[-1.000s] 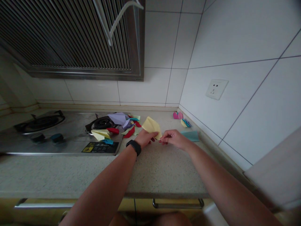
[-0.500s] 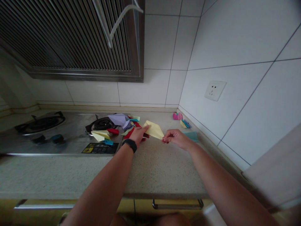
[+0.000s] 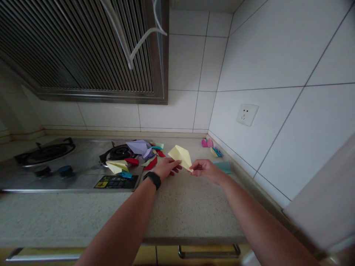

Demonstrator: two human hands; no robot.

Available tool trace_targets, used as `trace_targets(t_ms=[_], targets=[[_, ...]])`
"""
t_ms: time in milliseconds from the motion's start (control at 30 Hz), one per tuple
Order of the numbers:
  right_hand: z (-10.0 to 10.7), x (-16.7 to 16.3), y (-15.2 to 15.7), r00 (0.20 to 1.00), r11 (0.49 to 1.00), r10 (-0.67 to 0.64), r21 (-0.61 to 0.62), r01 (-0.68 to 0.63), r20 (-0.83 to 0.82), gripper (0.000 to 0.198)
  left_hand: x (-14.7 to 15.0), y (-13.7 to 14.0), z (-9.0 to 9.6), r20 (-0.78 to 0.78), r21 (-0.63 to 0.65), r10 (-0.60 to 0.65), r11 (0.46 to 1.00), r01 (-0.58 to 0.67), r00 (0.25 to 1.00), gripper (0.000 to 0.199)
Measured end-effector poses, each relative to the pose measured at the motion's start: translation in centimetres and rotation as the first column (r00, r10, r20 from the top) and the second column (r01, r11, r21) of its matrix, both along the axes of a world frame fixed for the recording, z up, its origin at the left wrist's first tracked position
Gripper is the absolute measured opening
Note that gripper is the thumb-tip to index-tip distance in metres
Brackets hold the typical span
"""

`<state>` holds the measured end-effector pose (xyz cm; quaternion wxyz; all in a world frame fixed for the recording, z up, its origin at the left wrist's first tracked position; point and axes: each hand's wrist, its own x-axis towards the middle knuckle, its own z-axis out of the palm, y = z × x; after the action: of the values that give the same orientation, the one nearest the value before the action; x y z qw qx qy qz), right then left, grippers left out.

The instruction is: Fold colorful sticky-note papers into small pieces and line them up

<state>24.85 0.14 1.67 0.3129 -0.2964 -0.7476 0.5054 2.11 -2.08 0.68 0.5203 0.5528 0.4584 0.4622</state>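
Note:
A folded pale yellow paper [image 3: 181,155] is held up just above the speckled countertop [image 3: 177,207]. My left hand [image 3: 166,168], with a black watch on the wrist, grips its lower left side. My right hand [image 3: 204,169] pinches its lower right corner. Left of the hands lies a pile of folded coloured papers [image 3: 138,155], yellow, red, lilac and blue, partly on the gas stove [image 3: 69,162].
More small folded papers, pink [image 3: 207,143] and yellow-blue [image 3: 215,152], sit by the tiled wall corner, with a teal sheet [image 3: 224,167] beside my right hand. A wall socket [image 3: 246,114] is on the right wall. A range hood [image 3: 83,48] hangs above the stove.
My left hand slid out along the yellow paper, then came back to its lower edge. The paper tilted flatter and is now raised again. The camera view tipped slightly upward.

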Motion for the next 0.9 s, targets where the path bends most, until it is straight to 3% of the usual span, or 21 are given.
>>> trace_targets(t_ms=[233,500,633,900], targets=[[0.1,-0.8,0.1,0.99,0.996,-0.077,0.042,0.083,-0.115,0.026,-0.5,0.5,0.3,-0.011,0.061,0.095,0.994,-0.095,0.995,0.033],[-0.6,-0.8,0.8,0.984,0.962,-0.17,0.224,0.154,0.053,0.022,-0.4,0.7,-0.6,-0.02,0.12,-0.029,0.992,0.031,0.999,0.027],[-0.7,-0.8,0.8,0.977,0.94,-0.203,0.293,0.177,0.06,0.03,-0.4,1.2,-1.1,-0.033,0.144,-0.081,0.986,0.085,0.996,0.022],[-0.5,-0.9,0.6,0.982,0.944,-0.184,0.288,0.162,0.05,0.036,-0.3,1.0,-1.0,-0.058,0.18,-0.119,0.975,0.127,0.991,0.028]])
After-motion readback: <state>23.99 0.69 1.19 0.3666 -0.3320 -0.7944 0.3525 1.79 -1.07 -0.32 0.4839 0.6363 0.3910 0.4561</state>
